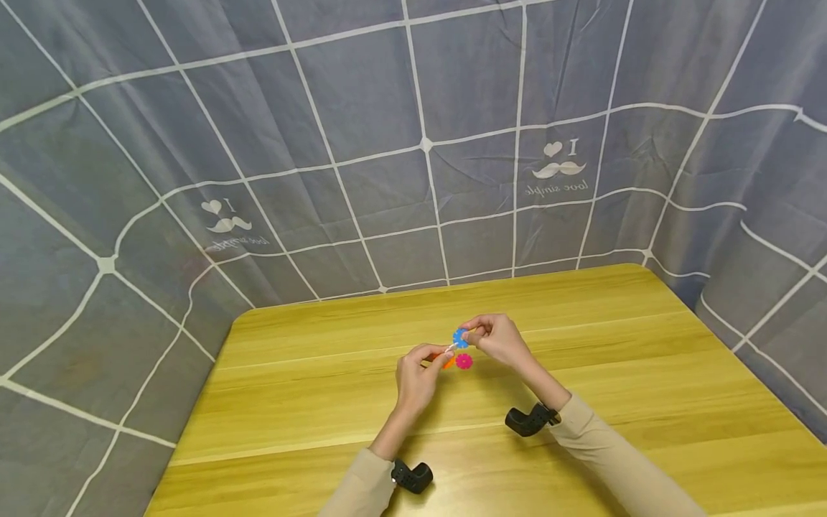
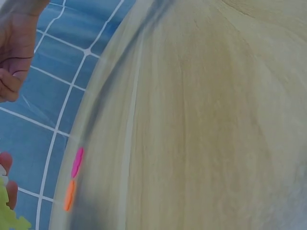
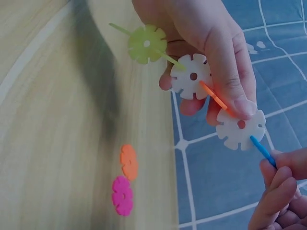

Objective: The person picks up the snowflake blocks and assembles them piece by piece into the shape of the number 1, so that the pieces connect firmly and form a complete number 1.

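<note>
While our left grip [image 1: 416,377] pinches the disc chain [image 3: 184,84] right of centre in the right-wrist view and our right grip [image 1: 496,340] the blue disc [image 3: 262,151], we expect light, stiff pieces, best held by rims.

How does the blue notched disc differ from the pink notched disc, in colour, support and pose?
Colour: the blue notched disc is blue; the pink notched disc is deep pink.
Support: the right grip pinches the blue one above the wood-grain tabletop; the pink one lies on it.
Pose: in the right wrist view, the blue one appears edge-on; the pink one shows its face.
Shared: both have notched rims.
</note>
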Action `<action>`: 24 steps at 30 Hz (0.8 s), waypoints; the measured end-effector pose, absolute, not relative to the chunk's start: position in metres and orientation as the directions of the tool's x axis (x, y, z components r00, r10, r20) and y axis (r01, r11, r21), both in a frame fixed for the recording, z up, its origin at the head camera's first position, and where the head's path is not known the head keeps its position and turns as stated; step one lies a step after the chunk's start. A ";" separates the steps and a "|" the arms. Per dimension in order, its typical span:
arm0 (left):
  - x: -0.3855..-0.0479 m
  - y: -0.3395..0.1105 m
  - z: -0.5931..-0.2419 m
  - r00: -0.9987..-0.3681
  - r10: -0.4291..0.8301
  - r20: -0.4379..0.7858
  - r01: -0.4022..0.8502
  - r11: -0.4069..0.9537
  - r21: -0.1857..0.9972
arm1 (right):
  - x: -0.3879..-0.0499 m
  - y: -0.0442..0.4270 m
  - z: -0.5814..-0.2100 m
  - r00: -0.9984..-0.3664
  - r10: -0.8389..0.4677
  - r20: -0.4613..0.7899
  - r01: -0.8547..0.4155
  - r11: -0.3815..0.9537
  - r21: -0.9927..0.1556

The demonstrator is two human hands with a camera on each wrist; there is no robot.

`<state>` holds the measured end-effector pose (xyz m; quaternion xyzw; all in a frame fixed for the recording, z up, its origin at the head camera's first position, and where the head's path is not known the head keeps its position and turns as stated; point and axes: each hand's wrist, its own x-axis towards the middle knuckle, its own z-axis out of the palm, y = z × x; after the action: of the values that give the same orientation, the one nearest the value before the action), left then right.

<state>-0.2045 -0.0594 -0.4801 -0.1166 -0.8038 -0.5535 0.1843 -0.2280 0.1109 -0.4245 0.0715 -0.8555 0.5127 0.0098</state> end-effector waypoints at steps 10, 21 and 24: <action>-0.205 -0.059 -0.481 -0.915 -0.011 0.404 0.374 0.352 0.858 | -0.223 0.107 -0.430 -0.992 -0.082 0.092 -0.118 0.427 -0.896; -0.207 -0.065 -0.478 -0.905 0.030 0.424 0.407 0.353 0.843 | -0.230 0.109 -0.429 -0.987 -0.151 0.056 -0.113 0.406 -0.907; -0.207 -0.066 -0.476 -0.932 0.022 0.363 0.349 0.336 0.875 | -0.232 0.109 -0.428 -0.984 -0.172 0.044 -0.110 0.391 -0.914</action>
<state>-0.2065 -0.0661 -0.4763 -0.1152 -0.8043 -0.5647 0.1446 -0.2318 0.1092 -0.4277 0.0845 -0.8336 0.5451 -0.0287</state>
